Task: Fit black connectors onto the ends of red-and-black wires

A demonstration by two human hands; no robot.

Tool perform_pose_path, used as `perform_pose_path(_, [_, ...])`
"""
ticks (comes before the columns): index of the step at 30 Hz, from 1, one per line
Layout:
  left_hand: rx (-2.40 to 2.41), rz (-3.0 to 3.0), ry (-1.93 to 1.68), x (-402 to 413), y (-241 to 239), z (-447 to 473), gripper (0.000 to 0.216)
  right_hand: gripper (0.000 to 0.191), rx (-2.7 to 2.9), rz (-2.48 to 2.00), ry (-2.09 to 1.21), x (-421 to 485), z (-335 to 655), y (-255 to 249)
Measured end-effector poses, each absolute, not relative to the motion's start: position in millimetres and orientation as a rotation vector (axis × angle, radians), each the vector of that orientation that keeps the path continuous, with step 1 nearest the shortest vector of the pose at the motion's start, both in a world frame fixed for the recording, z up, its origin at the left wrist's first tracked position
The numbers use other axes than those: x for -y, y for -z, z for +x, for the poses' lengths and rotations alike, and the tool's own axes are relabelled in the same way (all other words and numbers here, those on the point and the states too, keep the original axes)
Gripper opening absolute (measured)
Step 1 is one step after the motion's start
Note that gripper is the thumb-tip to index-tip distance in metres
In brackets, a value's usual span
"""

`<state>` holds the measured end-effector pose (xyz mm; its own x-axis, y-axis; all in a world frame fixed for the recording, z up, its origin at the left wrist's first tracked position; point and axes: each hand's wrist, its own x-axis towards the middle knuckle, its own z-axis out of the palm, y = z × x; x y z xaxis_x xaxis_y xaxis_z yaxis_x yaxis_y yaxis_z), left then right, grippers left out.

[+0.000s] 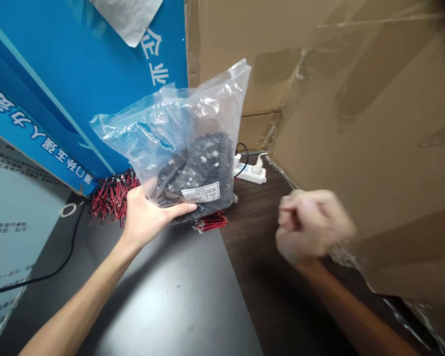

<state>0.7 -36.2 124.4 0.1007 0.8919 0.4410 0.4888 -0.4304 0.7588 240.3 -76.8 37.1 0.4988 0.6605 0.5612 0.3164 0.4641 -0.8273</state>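
Observation:
A clear plastic bag (203,163) of small black parts, with a white printed label (200,193) low on its front, is held up above the table. My left hand (148,212) grips its lower left side, the thumb lying across the front and the other fingers hidden behind. The bag's upper part stands loose and creased. My right hand (311,222), blurred by motion, is off to the right, apart from the bag, with its fingers curled in. Whether something small sits in those fingers cannot be made out.
A heap of red and black wires (113,198) lies at the back left, and a smaller wire bundle (210,222) below the bag. Behind stands a white power strip (250,173) with plugs. A blue printed panel (77,74) and cardboard walls (356,123) enclose the grey mat (178,296).

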Motion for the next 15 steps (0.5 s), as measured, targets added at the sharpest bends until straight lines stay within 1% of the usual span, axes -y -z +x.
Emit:
perform_pose_path(3, [-1.372,1.95,-1.274,36.3,-123.8,1.3,0.058,0.032,1.087,-1.057,-0.181,68.4,238.9,-19.6])
perform_pose_path(5, [-1.386,1.928,-1.268,37.3,-123.1,2.3,0.056,0.029,1.158,-1.094,-0.245,62.1,234.8,-9.0])
perform_pose_path(8, [-1.397,1.894,-1.245,39.3,-122.1,5.0,0.05,0.023,1.098,-1.148,-0.538,57.2,227.0,0.7])
perform_pose_path(9, [-1.395,1.883,-1.234,39.9,-121.9,6.0,0.049,0.028,1.065,-1.123,-0.657,56.6,224.8,1.9])
perform_pose_path(12, [-1.374,1.859,-1.211,41.3,-121.2,8.9,0.049,0.049,0.934,-0.987,-0.992,56.6,220.9,0.1])
perform_pose_path(15, [-1.351,1.811,-1.218,41.9,-118.6,11.5,0.05,0.058,0.858,-0.793,-1.295,58.5,218.6,-7.2])
